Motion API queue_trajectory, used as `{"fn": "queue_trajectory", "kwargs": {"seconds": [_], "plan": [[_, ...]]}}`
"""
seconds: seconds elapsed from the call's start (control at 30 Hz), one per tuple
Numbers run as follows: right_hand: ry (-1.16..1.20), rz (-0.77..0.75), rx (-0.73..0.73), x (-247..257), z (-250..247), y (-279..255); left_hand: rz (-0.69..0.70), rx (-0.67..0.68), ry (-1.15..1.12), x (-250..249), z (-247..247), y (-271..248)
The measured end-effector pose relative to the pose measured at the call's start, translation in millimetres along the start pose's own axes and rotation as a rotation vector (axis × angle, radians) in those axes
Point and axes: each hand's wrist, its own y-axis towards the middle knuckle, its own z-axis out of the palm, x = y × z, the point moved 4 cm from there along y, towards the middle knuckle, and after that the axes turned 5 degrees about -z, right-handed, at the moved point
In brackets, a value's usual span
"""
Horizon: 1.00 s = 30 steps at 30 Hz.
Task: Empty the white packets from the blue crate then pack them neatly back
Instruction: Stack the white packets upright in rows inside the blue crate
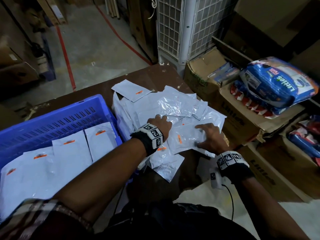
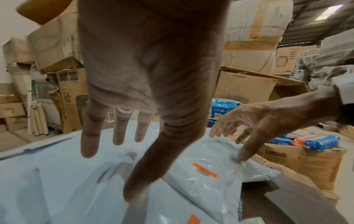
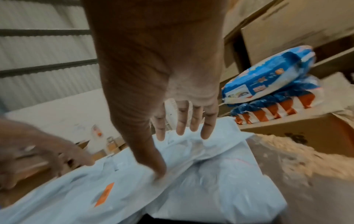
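The blue crate (image 1: 57,110) stands at the left of the brown table (image 1: 149,75), with several white packets (image 1: 69,158) laid flat inside it, orange labels up. To its right lies a loose pile of white packets (image 1: 166,104). Both hands are on the near part of this pile. My left hand (image 1: 160,122) rests there with straight fingers, its thumb (image 2: 134,189) touching a packet. My right hand (image 1: 209,135) is spread over the top packet (image 1: 185,139), an orange-labelled one (image 2: 203,171); its thumb (image 3: 159,174) presses the packet's edge. Neither hand grips anything.
Cardboard boxes (image 1: 242,122) stand close against the table's right side, with blue diaper packs (image 1: 280,84) stacked on them. A white grilled appliance (image 1: 181,32) rises behind the table's far corner. Bare floor lies beyond the table at the far left.
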Motion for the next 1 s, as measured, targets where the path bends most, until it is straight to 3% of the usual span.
{"fn": "queue_trajectory", "kwargs": {"seconds": [0.1,0.23,0.57,0.7,1.0], "plan": [[-0.179,-0.099,0.201,8.7,12.9,12.3,0.079,0.027,0.042,-0.8,0.4,7.2],[-0.359,-0.146,0.309,13.1,21.5,25.4,0.144,0.040,0.099,-4.2,12.2,13.3],[-0.392,-0.174,0.366,8.7,23.6,44.1,0.086,0.192,0.377,7.3,43.7,31.7],[-0.366,-0.128,0.408,8.4,20.2,51.4,0.108,0.144,0.440,-0.3,43.1,36.0],[-0.333,0.004,0.257,-6.8,-3.9,56.2,0.143,0.031,0.486,-10.5,32.4,45.7]]}}
